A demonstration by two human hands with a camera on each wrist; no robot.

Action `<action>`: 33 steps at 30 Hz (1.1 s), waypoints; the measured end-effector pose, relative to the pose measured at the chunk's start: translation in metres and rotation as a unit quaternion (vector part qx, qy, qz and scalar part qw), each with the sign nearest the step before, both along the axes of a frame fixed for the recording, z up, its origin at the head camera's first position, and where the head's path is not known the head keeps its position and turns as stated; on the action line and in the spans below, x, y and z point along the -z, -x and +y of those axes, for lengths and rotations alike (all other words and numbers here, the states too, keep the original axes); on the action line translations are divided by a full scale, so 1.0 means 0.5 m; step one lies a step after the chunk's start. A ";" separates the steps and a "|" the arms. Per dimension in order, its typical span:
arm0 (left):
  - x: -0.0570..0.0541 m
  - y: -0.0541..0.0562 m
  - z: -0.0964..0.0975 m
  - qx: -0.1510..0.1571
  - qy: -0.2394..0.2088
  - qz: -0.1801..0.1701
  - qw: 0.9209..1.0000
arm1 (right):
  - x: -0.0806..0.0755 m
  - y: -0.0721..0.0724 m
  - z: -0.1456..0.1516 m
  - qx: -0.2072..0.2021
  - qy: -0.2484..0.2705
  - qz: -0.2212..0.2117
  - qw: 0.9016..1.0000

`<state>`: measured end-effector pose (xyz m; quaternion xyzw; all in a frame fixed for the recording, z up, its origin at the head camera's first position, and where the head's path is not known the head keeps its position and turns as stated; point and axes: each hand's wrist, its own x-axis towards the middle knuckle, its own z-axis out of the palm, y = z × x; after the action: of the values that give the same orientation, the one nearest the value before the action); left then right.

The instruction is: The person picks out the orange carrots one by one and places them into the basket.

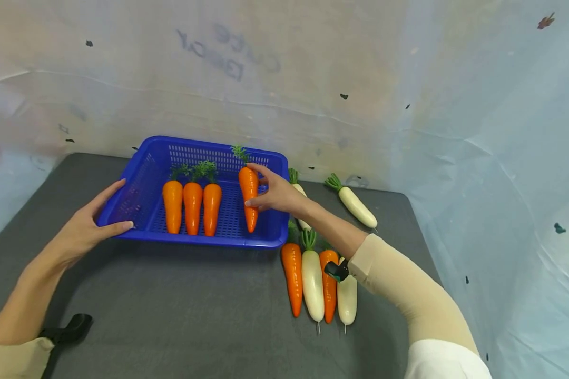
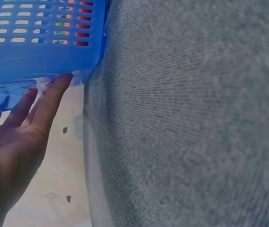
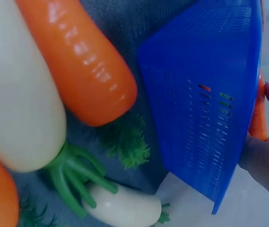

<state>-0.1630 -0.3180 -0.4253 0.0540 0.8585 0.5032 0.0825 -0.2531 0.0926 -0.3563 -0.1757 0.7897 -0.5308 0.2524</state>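
Note:
A blue plastic basket (image 1: 237,241) with slotted walls stands on the table. My left hand (image 1: 87,221) holds its front left corner, thumb over the rim and fingers against the outer wall (image 2: 35,59). Three orange carrots (image 1: 192,208) with green tops lie side by side inside. At the basket's right end, my right hand (image 1: 278,192) pinches another carrot (image 1: 249,187) between thumb and fingers, its leafy top pointing away from me. Whether that carrot touches the basket floor I cannot tell. In the right wrist view the basket wall partly hides this carrot (image 3: 258,118).
Right of the basket, two carrots (image 1: 292,276) alternate with two white radishes (image 1: 313,284) on the grey table (image 1: 194,305). Another radish (image 1: 357,206) lies farther back; one more (image 1: 300,190) is partly behind my right hand. A pale plastic sheet (image 1: 313,63) hangs behind.

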 end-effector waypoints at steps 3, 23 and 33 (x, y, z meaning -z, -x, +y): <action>0.001 0.000 -0.001 0.001 -0.002 0.003 1.000 | 0.006 0.007 -0.014 0.008 -0.013 -0.003 1.000; 0.005 -0.003 0.006 -0.002 -0.025 -0.008 1.000 | 0.073 0.021 -0.108 0.074 -0.036 -0.086 0.993; 0.007 0.002 -0.004 0.017 -0.039 -0.028 0.999 | 0.085 0.024 -0.127 0.064 -0.061 -0.079 0.993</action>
<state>-0.1638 -0.3201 -0.4287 0.0573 0.8343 0.5366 0.1129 -0.2649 0.0293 -0.3990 -0.0661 0.8079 -0.5089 0.2899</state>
